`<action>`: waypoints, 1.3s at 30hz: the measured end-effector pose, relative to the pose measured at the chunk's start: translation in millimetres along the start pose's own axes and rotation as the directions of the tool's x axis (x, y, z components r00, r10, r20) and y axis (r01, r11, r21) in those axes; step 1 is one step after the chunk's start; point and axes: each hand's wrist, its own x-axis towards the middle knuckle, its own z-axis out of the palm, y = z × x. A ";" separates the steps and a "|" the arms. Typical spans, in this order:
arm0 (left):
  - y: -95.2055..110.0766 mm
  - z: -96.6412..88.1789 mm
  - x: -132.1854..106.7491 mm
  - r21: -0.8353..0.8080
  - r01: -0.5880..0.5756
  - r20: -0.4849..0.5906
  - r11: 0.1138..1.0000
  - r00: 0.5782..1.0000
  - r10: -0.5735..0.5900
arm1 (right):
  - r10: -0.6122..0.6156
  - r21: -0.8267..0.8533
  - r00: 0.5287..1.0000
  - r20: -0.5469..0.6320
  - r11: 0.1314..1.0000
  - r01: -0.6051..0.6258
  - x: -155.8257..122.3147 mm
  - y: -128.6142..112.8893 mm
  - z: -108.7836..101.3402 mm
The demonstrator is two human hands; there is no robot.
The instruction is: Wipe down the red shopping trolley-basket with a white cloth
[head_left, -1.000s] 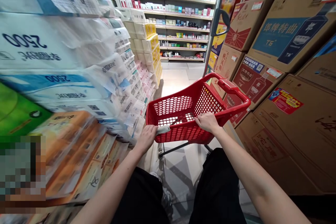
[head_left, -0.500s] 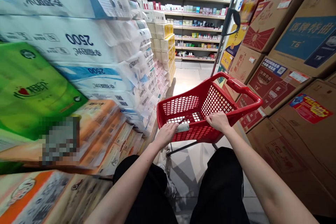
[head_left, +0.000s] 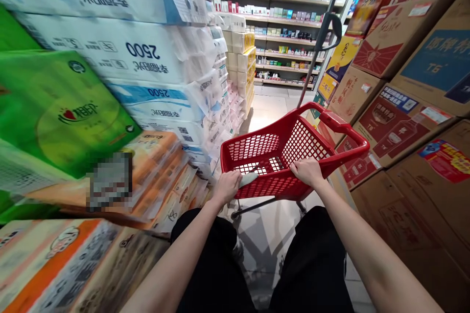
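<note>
Your left hand (head_left: 228, 187) is curled over the near left corner of the rim of a red plastic shopping cart (head_left: 272, 187) with perforated walls, its fingertips hidden beyond the edge. A short, pale grey-green strip (head_left: 249, 178) lies along the rim against that hand's fingers; whether you hold it or it is fixed to the cart, I cannot tell. Your right hand (head_left: 307, 171) is closed around the near long rim farther along, thumb side toward the basket. The cart stands crosswise just ahead of your legs in black trousers (head_left: 312, 264), its thick red push handle (head_left: 334, 120) at the right end and its grey metal frame (head_left: 255, 207) on the pale tiled floor (head_left: 257, 242). To your left rise stacked white-and-blue plastic-wrapped packs (head_left: 121, 51), with a glossy green plastic pack (head_left: 91, 122) tilted above flat orange packs (head_left: 154, 156) nearer you. To your right, brown printed cardboard cartons (head_left: 404, 195) are piled beside the cart. Behind the basket leans a dark metal pole (head_left: 311, 68) with a black looped grip, and well beyond it stand long shelves (head_left: 286, 23) of small boxes and bottles.
</note>
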 end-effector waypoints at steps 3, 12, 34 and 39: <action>0.7 -4.2 3.7 -0.044 0.105 0.099 0.994 0.990 -0.100 | -0.004 0.000 1.000 0.013 1.000 0.004 2.2 -3.8 -0.8; 5.3 -10.3 15.2 -0.025 0.258 0.182 0.966 0.951 -0.249 | 0.031 -0.016 0.999 0.038 0.999 -0.030 4.2 -12.3 -9.0; 110.6 24.5 87.4 -0.780 0.331 0.166 0.531 0.928 -0.334 | 0.053 0.073 0.998 0.044 0.996 -0.056 6.7 41.3 1.7; 130.4 20.4 104.3 -0.946 0.224 0.293 -0.236 0.901 -0.320 | 0.128 0.478 0.988 -0.089 0.875 -0.070 -0.1 22.4 -6.2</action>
